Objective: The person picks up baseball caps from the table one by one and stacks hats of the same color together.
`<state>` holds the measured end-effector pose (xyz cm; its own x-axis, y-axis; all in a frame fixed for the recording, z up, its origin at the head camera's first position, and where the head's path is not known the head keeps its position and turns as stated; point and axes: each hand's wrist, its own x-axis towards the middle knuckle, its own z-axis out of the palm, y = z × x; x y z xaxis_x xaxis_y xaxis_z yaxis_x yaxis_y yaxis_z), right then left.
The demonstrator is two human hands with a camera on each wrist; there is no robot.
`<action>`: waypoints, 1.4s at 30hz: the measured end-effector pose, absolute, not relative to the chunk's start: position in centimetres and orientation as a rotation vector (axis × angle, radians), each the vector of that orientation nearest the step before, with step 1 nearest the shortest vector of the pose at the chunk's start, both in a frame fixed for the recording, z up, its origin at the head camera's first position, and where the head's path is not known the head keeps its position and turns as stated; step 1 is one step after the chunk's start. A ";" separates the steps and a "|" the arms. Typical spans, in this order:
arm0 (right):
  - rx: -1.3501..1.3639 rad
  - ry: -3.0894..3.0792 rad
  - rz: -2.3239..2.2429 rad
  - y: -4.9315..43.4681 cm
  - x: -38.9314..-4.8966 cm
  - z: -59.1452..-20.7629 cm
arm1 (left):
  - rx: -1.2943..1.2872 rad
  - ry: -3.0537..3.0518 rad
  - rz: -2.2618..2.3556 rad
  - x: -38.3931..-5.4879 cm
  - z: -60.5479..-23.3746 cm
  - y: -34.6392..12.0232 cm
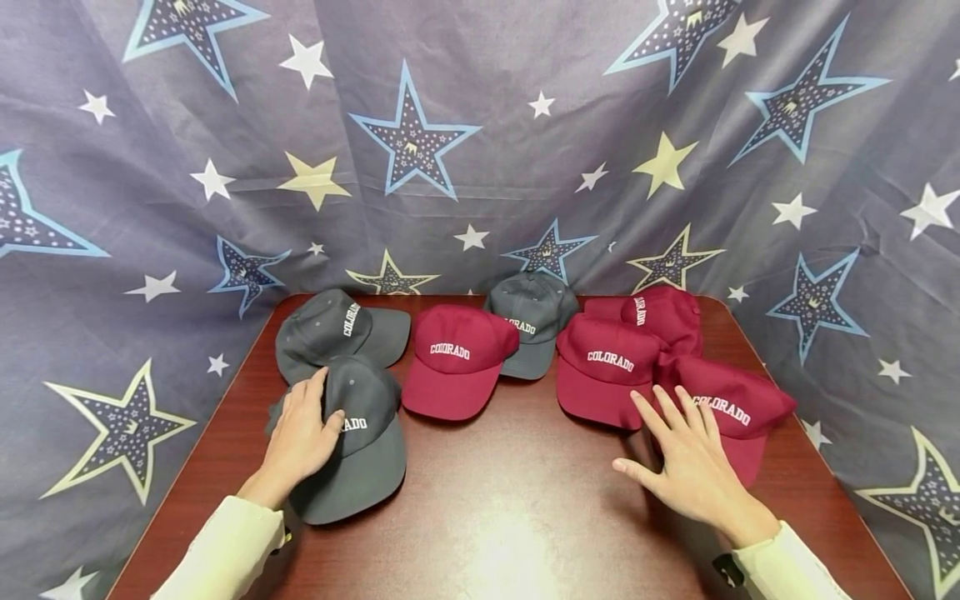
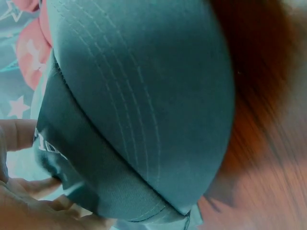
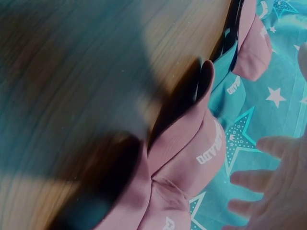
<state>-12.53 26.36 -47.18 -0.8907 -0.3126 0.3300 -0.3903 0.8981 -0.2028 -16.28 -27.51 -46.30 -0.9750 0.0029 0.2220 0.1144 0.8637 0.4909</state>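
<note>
My left hand (image 1: 303,429) grips the crown of a dark grey baseball cap (image 1: 375,471) at the front left, thumb beside its white lettering. In the left wrist view, the stitched brim of this grey cap (image 2: 158,91) tilts across the picture, with fingers (image 2: 43,187) at the crown. My right hand (image 1: 686,462) hovers with spread fingers close to a red cap (image 1: 731,400) on the right, overlapping it in the head view. Beside that lies another red cap (image 1: 611,367), its brim toward me. From the right wrist, the spread fingers (image 3: 254,179) show apart from the caps.
Behind the left hand sits a second grey cap (image 1: 322,329), brim pointing right. A red cap (image 1: 453,362) and a grey cap (image 1: 536,308) overlap mid-table; another red cap (image 1: 667,321) lies at the back right. A star-patterned cloth (image 1: 480,150) surrounds the brown table (image 1: 480,500).
</note>
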 end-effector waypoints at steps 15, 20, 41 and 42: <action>0.556 -2.751 0.394 25.7 -12.6 -47.4 | -0.271 -2.778 -0.742 -13.2 -45.8 -25.3; 0.552 -2.762 0.393 25.6 -12.6 -47.4 | -0.332 -2.767 -0.758 -12.6 -45.9 -24.6; 0.543 -2.777 0.396 25.6 -12.5 -47.7 | -0.538 -2.758 -0.721 -11.7 -47.6 -19.9; 0.543 -2.777 0.394 25.6 -12.5 -47.7 | -0.547 -2.758 -0.726 -11.7 -47.7 -19.7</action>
